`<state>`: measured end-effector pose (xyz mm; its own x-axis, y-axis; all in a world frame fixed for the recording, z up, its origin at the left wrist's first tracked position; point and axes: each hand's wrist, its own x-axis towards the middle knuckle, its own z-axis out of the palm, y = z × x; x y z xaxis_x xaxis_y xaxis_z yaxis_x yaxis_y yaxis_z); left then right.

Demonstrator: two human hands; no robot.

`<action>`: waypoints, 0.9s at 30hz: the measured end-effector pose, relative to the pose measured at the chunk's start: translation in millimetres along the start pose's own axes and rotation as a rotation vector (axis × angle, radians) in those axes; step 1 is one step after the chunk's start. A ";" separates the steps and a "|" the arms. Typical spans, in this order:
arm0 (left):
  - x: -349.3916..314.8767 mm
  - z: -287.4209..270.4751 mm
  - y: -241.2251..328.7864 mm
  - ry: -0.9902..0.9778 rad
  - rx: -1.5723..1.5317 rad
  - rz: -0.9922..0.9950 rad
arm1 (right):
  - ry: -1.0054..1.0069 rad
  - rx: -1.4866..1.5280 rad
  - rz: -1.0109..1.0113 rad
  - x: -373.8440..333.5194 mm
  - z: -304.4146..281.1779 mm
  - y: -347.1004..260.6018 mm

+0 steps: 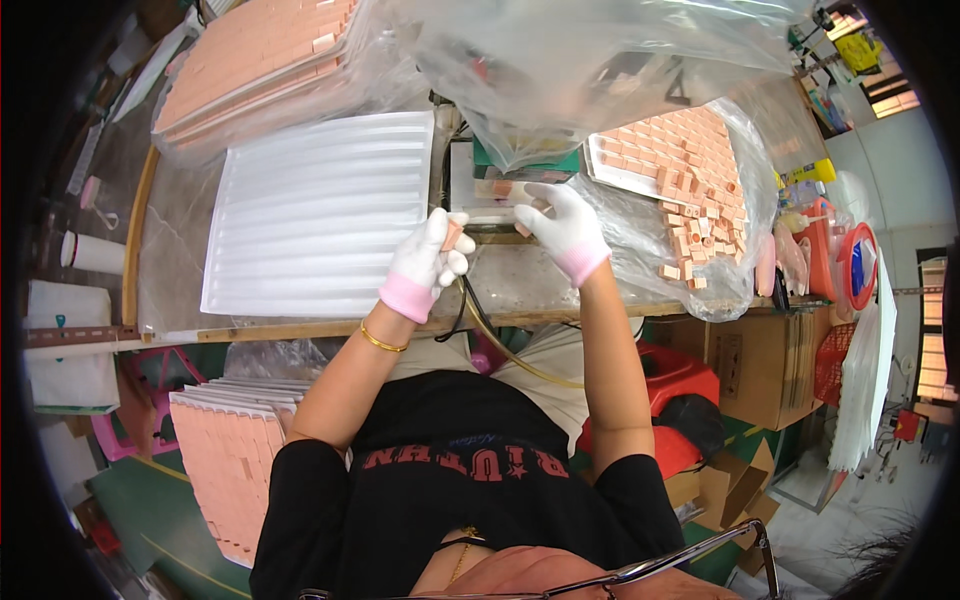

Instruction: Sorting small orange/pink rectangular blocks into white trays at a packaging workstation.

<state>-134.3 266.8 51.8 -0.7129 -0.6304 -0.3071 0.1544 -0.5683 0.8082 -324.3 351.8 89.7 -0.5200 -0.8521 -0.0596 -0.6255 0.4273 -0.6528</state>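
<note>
My left hand point(428, 262), in a white glove with a pink cuff, is closed around a small peach block point(453, 236). Across from it, my right hand point(568, 228), gloved the same way, has its fingers bent over the front of a small bench device point(480, 213). A peach piece shows at its fingertips, partly hidden, and looks like another small block point(522, 229). One more peach piece point(501, 188) lies on the device, below a green part point(560, 168). To the left of my left hand lies a white ridged tray point(320, 212).
Loose peach blocks point(704, 238) spill beside a filled tray point(660, 145) on clear plastic at right. Stacked filled trays point(255, 65) stand back left, others point(230, 460) below the table. Plastic sheeting point(610, 70) hangs over the device. A hose point(500, 345) runs off the table edge.
</note>
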 end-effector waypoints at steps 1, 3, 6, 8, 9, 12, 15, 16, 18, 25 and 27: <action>-0.3 1.3 1.3 0.006 -0.004 -0.001 | -0.038 0.473 -0.003 -11.4 2.9 -3.0; -0.1 8.5 2.4 -0.104 0.025 -0.108 | -0.085 1.054 0.005 -27.6 9.7 -12.8; 0.9 19.2 -0.2 -0.199 0.087 -0.125 | 0.182 0.592 -0.257 -29.9 24.2 -22.3; 0.6 22.6 -1.3 -0.201 0.078 -0.111 | 0.204 0.503 -0.289 -35.0 18.9 -23.7; 0.8 24.1 -0.9 -0.224 0.132 -0.074 | 0.241 0.418 -0.391 -35.9 17.1 -22.5; 3.4 21.2 -4.4 -0.250 0.160 -0.048 | 0.273 0.355 -0.499 -38.4 19.3 -20.9; 2.4 23.7 -9.1 -0.257 0.028 -0.098 | 0.246 0.463 -0.454 -42.9 23.7 -20.9; 1.7 24.7 -10.2 -0.261 -0.078 -0.142 | 0.219 0.547 -0.396 -45.9 24.7 -21.1; 8.5 21.3 -14.0 -0.359 -0.133 -0.117 | 0.200 0.587 -0.348 -41.7 26.1 -11.3; 12.7 33.2 1.8 -0.098 0.377 0.220 | 0.423 -0.002 -0.234 5.6 12.3 19.0; 17.3 21.9 9.4 -0.009 0.413 0.245 | 0.402 -0.023 -0.250 22.1 18.7 12.9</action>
<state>-160.2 262.1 65.1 -0.6957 -0.7138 -0.0801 0.0349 -0.1450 0.9888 -333.0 332.8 65.8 -0.5330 -0.7471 0.3972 -0.7706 0.2347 -0.5925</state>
